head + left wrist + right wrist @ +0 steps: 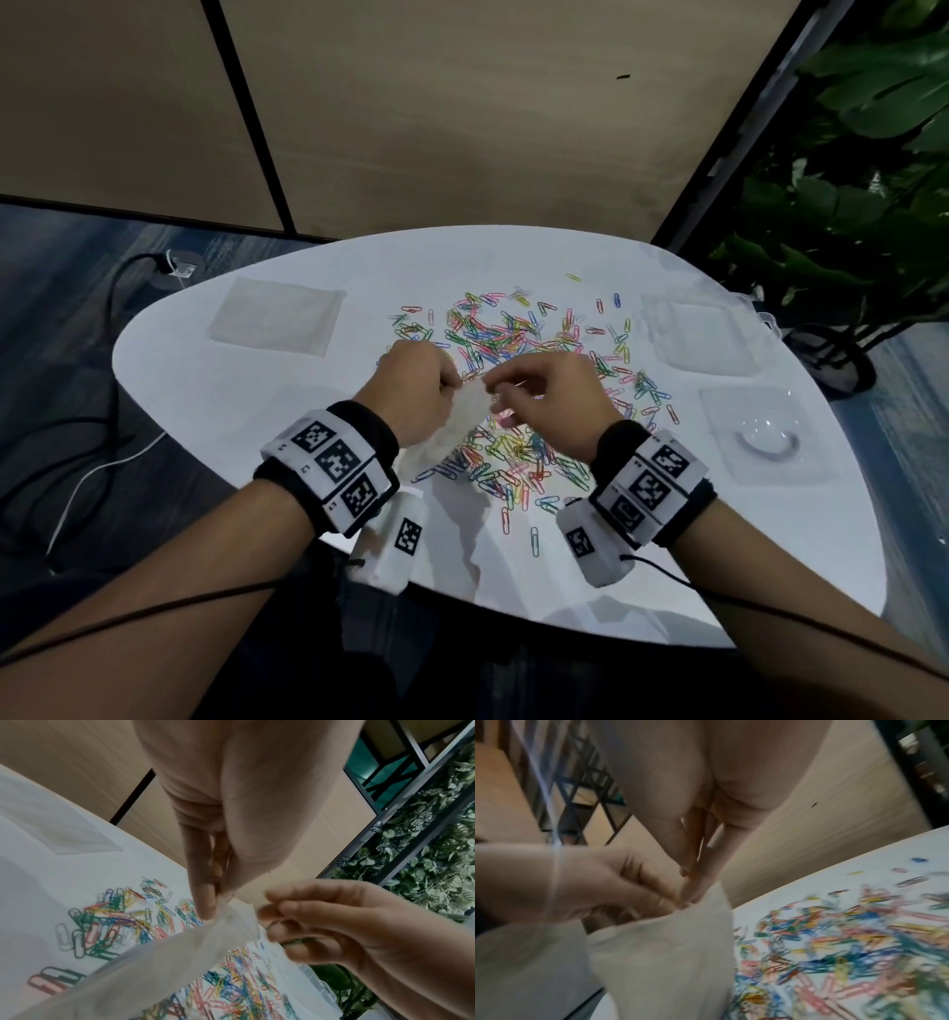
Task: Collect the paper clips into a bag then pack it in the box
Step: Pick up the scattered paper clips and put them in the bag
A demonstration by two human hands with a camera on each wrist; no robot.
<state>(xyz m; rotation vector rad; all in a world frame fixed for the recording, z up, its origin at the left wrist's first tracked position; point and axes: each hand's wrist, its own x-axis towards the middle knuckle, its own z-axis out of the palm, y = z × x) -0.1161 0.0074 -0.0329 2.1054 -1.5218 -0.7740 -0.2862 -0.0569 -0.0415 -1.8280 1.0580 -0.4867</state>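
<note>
Many coloured paper clips [513, 349] lie spread over the middle of the white table [231, 401]. A limp translucent plastic bag [462, 426] hangs between my hands, just above the clips. My left hand [454, 383] pinches the bag's top edge between thumb and fingers, as the left wrist view shows [218, 900]. My right hand [493, 385] has curled fingers at the other side of the bag's mouth [693, 890] and pinches the rim there. In the right wrist view the bag [659, 953] droops below both hands. I cannot tell whether any clips are in the bag.
A flat stack of clear bags [277, 321] lies at the back left of the table. A clear plastic box [703, 334] and a clear lid or tray [765, 437] sit at the right. A leafy plant [847, 154] stands beyond the right edge.
</note>
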